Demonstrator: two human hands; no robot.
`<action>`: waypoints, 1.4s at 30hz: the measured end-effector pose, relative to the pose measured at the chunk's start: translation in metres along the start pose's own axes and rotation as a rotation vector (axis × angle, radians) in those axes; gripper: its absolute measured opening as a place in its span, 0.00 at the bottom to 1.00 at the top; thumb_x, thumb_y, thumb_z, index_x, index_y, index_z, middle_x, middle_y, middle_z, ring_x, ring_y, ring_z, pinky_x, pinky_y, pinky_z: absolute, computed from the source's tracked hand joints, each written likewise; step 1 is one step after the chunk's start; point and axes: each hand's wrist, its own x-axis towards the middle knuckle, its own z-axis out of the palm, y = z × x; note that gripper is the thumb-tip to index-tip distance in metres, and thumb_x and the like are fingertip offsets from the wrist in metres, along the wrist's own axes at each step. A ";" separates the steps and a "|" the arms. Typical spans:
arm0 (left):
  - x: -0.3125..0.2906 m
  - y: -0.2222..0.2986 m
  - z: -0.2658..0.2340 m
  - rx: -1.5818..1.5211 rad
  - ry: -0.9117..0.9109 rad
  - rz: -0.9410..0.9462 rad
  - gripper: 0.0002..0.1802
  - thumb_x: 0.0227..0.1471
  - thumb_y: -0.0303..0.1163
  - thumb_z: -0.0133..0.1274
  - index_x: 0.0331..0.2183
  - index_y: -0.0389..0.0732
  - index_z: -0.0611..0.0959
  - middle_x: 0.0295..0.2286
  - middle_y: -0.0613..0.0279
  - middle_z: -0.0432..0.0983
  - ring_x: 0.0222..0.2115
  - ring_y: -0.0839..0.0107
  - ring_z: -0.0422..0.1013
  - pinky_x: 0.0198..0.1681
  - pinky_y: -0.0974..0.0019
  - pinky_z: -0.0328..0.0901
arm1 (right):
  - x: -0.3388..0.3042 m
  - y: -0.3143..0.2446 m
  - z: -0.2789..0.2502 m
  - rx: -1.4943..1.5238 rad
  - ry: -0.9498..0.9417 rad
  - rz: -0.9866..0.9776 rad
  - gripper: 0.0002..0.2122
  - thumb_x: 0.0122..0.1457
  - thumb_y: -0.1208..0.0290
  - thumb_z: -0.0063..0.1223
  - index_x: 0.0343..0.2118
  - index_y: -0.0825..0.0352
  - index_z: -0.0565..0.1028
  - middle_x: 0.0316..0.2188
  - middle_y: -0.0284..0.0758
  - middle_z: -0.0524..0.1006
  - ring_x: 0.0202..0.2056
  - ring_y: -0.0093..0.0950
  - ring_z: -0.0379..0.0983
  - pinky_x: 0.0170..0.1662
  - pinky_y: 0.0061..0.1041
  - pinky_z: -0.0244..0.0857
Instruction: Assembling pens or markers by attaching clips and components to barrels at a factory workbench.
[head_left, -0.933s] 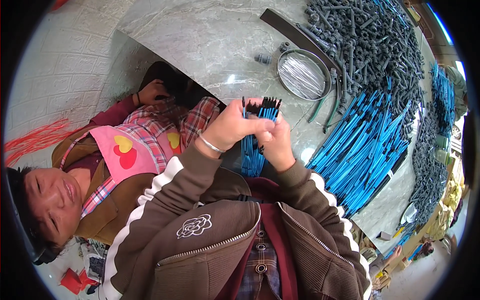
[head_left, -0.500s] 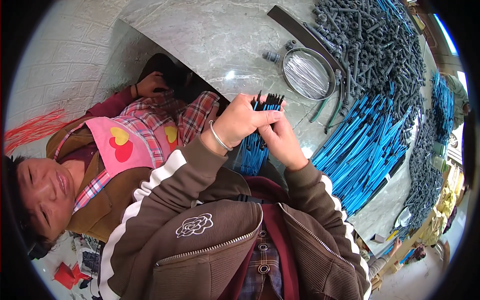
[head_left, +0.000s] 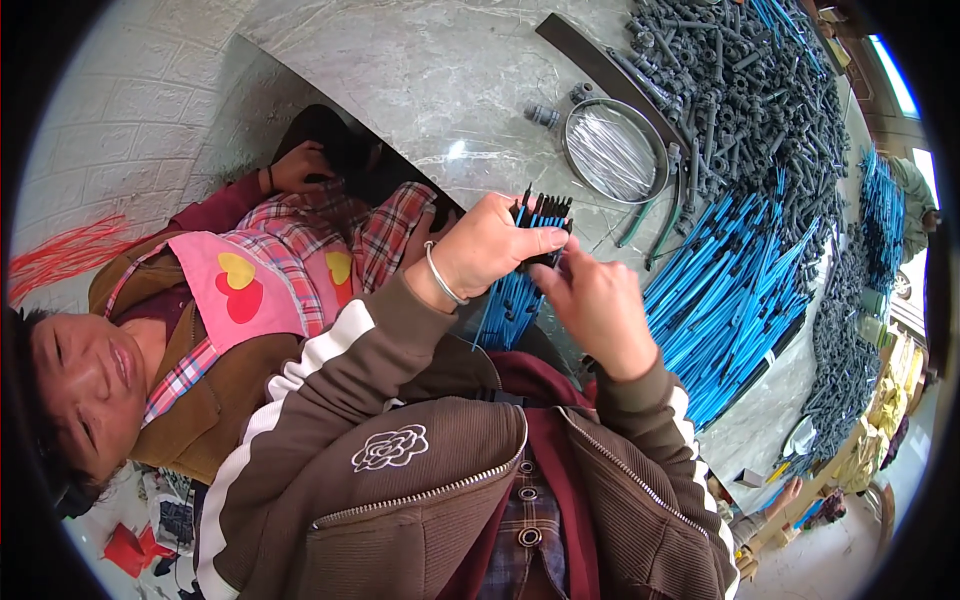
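My left hand (head_left: pixel 485 245) is closed round a bundle of thin blue cables (head_left: pixel 512 312) with black ends. The black tips stick up above the thumb, while the blue lengths hang down below the fist. From the right, my right hand (head_left: pixel 605 305) presses its thumb and bent fingers against the side of the same bundle, just under the black ends. Its fingertips are partly hidden, so I cannot tell how many cables they pinch. Both hands are over the near edge of the table.
On the grey marbled table (head_left: pixel 420 90) lie a round dish of thin silvery pins (head_left: pixel 615 150), green-handled pliers (head_left: pixel 655 235), a dark flat strip (head_left: pixel 590 55), a heap of dark grey connectors (head_left: pixel 740 100) and a pile of blue cables (head_left: pixel 730 300). Another person (head_left: pixel 240 290) sits close on my left.
My right hand has shifted down and right round the bundle, its wrist turned so more of its back shows. The left hand keeps its grip, and more blue cable is visible below it.
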 end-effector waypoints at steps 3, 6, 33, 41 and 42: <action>-0.002 0.004 0.000 0.026 -0.011 -0.047 0.08 0.47 0.25 0.54 0.33 0.34 0.79 0.28 0.60 0.77 0.30 0.76 0.72 0.37 0.71 0.66 | -0.013 0.004 -0.042 0.297 -0.065 -0.091 0.06 0.50 0.73 0.56 0.26 0.72 0.76 0.14 0.38 0.73 0.16 0.29 0.71 0.23 0.23 0.64; -0.001 0.003 0.005 0.069 -0.051 -0.006 0.08 0.47 0.26 0.54 0.32 0.34 0.79 0.28 0.61 0.77 0.30 0.77 0.72 0.36 0.72 0.66 | -0.001 -0.013 -0.076 0.279 0.321 -0.253 0.04 0.50 0.77 0.54 0.28 0.72 0.76 0.22 0.38 0.75 0.24 0.27 0.72 0.29 0.19 0.64; 0.004 -0.018 0.042 0.321 -0.046 -0.017 0.10 0.41 0.33 0.57 0.23 0.35 0.79 0.15 0.67 0.71 0.18 0.83 0.62 0.21 0.73 0.58 | 0.068 0.013 -0.102 0.159 -0.573 -0.163 0.06 0.43 0.75 0.55 0.25 0.71 0.77 0.20 0.33 0.72 0.24 0.20 0.68 0.28 0.21 0.62; 0.005 -0.015 0.054 0.384 -0.046 0.100 0.09 0.42 0.32 0.57 0.23 0.36 0.80 0.15 0.67 0.70 0.17 0.82 0.62 0.20 0.72 0.58 | 0.036 0.024 -0.087 -0.083 -0.120 -0.468 0.04 0.38 0.76 0.53 0.19 0.70 0.75 0.19 0.37 0.72 0.25 0.37 0.70 0.29 0.29 0.64; 0.005 -0.015 0.055 0.377 -0.046 0.110 0.08 0.42 0.32 0.57 0.23 0.36 0.80 0.15 0.68 0.70 0.17 0.83 0.62 0.20 0.73 0.58 | 0.032 0.024 -0.086 -0.106 -0.020 -0.565 0.04 0.38 0.75 0.54 0.19 0.69 0.75 0.19 0.37 0.72 0.26 0.37 0.69 0.30 0.30 0.64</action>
